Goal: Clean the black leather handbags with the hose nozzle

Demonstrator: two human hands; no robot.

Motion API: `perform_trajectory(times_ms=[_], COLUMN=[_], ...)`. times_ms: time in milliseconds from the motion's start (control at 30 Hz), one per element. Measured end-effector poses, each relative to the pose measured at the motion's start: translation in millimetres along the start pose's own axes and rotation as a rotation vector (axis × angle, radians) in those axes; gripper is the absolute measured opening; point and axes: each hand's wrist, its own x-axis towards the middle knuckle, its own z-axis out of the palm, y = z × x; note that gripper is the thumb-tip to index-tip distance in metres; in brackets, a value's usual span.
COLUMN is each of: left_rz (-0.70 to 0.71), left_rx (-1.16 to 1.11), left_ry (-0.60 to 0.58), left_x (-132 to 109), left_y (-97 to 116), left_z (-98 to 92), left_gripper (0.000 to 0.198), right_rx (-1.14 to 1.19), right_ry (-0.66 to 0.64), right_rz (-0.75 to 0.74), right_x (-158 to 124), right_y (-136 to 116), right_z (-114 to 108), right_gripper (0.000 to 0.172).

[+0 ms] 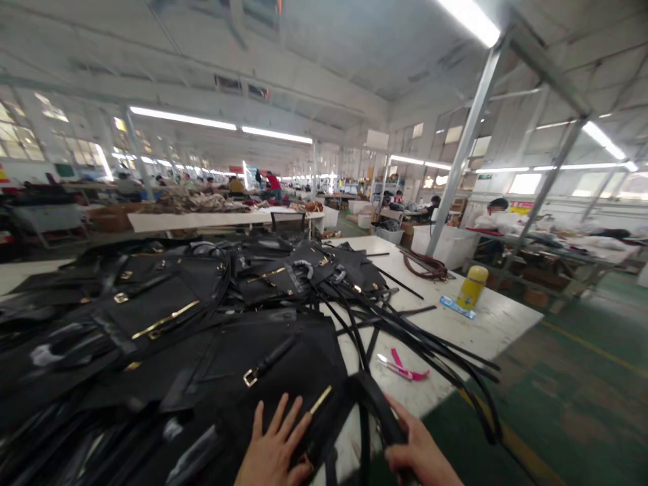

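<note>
My left hand point(278, 445) lies with fingers spread on a black bag piece point(298, 358) that has a gold buckle and a gold metal strip. To its right, my right hand point(418, 449) is closed round a thick black strap point(377, 405) at the table's front edge. More black bag pieces point(167, 297) with gold fittings are heaped over the left and middle of the table. Long black straps point(430, 337) run from the heap over the right edge.
On the white table point(506, 314) are a yellow bottle point(473, 287), a blue-and-white packet point(457, 307), a pink-handled tool point(402, 368) and brown straps point(425, 265). A metal post point(466, 148) rises behind. People sit and stand at farther tables.
</note>
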Motion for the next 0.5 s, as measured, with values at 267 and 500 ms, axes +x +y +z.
perform_trajectory(times_ms=[267, 500], left_rz=[-0.070, 0.026], left_rx=[-0.486, -1.223], left_ry=[0.039, -0.447], left_x=[-35, -49], left_y=[0, 70], left_z=[-18.2, -49.3], left_gripper=[0.046, 0.036], right_rx=[-0.037, -0.038], right_ry=[0.070, 0.036], right_rz=[0.092, 0.025], right_x=[-29, -50], right_y=[-18, -14], right_z=[-16, -5], right_gripper=[0.089, 0.086])
